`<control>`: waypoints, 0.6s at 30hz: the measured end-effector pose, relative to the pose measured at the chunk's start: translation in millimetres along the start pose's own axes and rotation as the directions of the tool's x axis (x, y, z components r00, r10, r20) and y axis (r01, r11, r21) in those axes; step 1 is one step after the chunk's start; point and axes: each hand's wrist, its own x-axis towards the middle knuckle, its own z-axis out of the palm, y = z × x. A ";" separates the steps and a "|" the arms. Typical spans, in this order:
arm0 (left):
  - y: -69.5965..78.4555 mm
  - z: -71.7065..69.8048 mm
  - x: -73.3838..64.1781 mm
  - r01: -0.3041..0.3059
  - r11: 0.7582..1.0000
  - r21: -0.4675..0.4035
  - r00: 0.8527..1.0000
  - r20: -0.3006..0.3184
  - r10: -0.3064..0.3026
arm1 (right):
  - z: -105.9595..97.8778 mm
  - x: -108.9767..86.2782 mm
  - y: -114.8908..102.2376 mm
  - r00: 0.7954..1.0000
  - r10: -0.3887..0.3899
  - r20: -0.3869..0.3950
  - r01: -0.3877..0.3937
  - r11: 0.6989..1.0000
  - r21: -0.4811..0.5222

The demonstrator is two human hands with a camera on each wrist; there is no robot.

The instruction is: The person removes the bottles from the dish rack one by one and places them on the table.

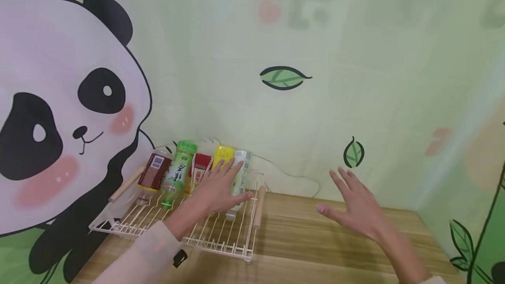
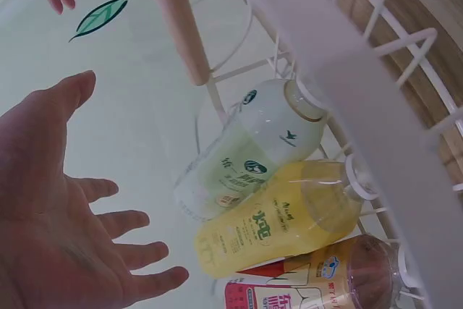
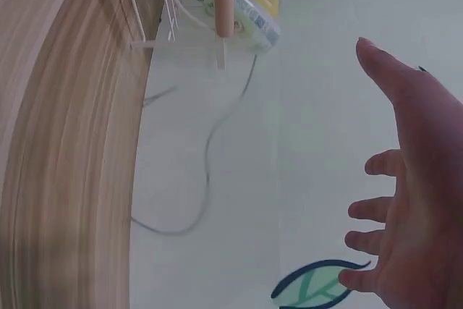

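Pale green fabric or sheeting forms the printed backdrop (image 1: 221,34), the largest item noted, bearing a black-and-white panda figure (image 1: 51,56) at left and outlined green leaves (image 1: 282,78).

Below it is a light-brown, wood-grained surface (image 1: 300,240). On the left part of this surface stands a white wire rack (image 1: 247,255), fitted with pale cylindrical wooden handles, one on the left side (image 1: 126,184) and one on the right side (image 1: 259,207).

Hands: both raised, well apart from each other, fingers extended and spread, neither one gripping. The left hand (image 1: 221,189), below a whitish sleeve (image 1: 146,249), is over the rack and in front of the bottles in the head view; the left wrist view shows it separated from them. The right hand (image 1: 357,207) is raised to the right of the rack, with a gap between it and the rack.

Five bottles lie sloped side by side in the rack, capped ends toward the person. Left to right: a clear bottle with a dark brown label and barcode (image 1: 155,170); a green-and-white labelled bottle (image 1: 179,168); a red-labelled bottle (image 1: 202,163); a yellow bottle (image 1: 223,152); a whitish, pale-green bottle (image 1: 242,174), nearest the right handle.

Smallest item: a black object (image 1: 180,257) at the rack's front edge, too small to identify.
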 end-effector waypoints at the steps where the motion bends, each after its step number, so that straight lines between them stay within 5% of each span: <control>1: -0.4 -1.4 0.3 -0.007 1.000 -0.009 1.000 -0.004 0.007 | 1.3 -0.6 -2.4 1.000 0.000 0.003 0.000 1.000 0.031; 7: -4.0 -13.7 5.7 -0.001 0.978 -0.210 1.000 -0.006 0.000 | 13.1 0.1 -20.7 1.000 0.000 0.029 -0.008 0.955 0.295; 13: -5.1 -17.4 19.1 0.087 0.895 -0.437 0.994 -0.018 -0.105 | 29.8 4.0 -42.2 0.997 0.032 0.067 -0.061 0.873 0.485; 18: 0.4 -6.5 28.3 0.152 0.803 -0.576 0.970 -0.067 -0.232 | 53.5 16.8 -63.5 0.994 0.063 0.088 -0.105 0.747 0.657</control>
